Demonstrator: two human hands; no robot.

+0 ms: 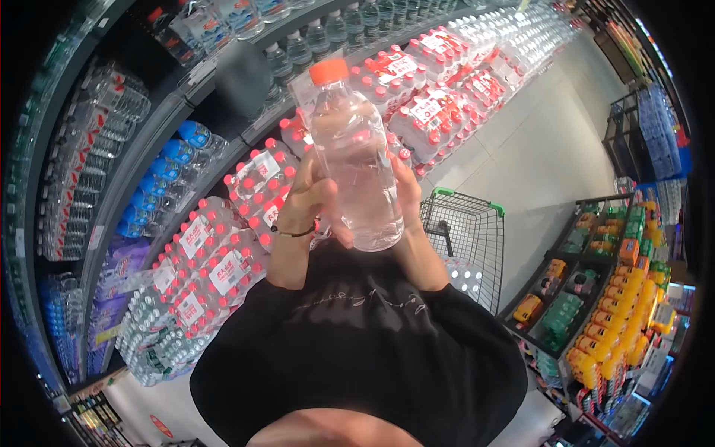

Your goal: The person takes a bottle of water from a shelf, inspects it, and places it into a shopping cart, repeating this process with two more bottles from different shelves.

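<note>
I hold a clear plastic water bottle (350,153) with an orange-red cap upright, close in front of my face. My left hand (309,197) wraps its left side, with a thin dark band and a ring showing at the wrist and finger. My right hand (408,195) grips the right side from behind, mostly hidden by the bottle. Both arms wear black sleeves. Behind the bottle lie stacked shrink-wrapped packs of red-capped bottles (424,104).
Long store shelves (149,141) of bottled water run along the left and top. A black wire shopping basket (465,238) with green trim stands on the light floor at my right. A rack of orange and green drinks (618,298) fills the lower right.
</note>
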